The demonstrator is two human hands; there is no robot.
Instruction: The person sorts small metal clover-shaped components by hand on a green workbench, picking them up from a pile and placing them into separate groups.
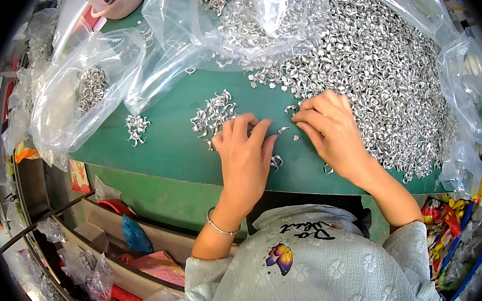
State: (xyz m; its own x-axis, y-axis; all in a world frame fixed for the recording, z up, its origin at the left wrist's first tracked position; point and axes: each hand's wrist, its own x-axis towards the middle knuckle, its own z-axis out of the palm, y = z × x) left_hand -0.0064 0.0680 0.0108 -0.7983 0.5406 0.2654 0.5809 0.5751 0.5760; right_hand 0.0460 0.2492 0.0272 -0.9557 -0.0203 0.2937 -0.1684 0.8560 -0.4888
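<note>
Small silvery curved metal pieces lie over the green tabletop (186,89). My left hand (244,151) rests palm down, its fingers bent and apart, beside a small heap of metal pieces (214,113). Beneath its thumb side lies a loose curved piece (275,162). My right hand (330,126) is at the near edge of the large pile of metal pieces (388,83), thumb and index finger pinched together. One piece (290,108) shows just beside those fingertips; whatever sits between them is too small to make out. Between my hands lie a few single pieces (283,130).
A clear plastic bag (86,133) holding metal pieces lies at the left, near a smaller heap (136,128). More clear plastic (173,37) covers part of the large pile. A pink basket (129,6) stands far left. Below the table edge is an open drawer (94,218).
</note>
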